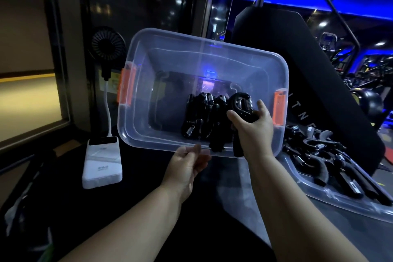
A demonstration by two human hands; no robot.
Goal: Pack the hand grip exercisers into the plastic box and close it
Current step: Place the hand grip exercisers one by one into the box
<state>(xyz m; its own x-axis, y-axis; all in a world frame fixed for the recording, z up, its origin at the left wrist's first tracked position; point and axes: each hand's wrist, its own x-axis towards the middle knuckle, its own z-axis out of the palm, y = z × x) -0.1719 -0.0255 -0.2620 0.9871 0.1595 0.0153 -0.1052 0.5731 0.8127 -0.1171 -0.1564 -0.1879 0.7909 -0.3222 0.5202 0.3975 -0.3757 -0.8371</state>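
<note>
Head view. Pinching near rim of tilted clear plastic box (pixel 170 57) with left hand (pixel 187 166), thumb against curled fingers. Gripping one hand grip exerciser (pixel 242 102) in right hand (pixel 253 127), fingers wrapped round its handles, inside the box's near right corner. Lying on box floor: packed exercisers (pixel 202 117). Right of box: loose exercisers (pixel 319 155) piled on clear lid (pixel 344 204). Left of box: white power bank (pixel 102 164).

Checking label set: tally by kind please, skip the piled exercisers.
Plastic box: 1
Orange latches: 2
Clear lid: 1
Power bank: 1
Fan: 1
Exerciser in right hand: 1
Total: 7
</note>
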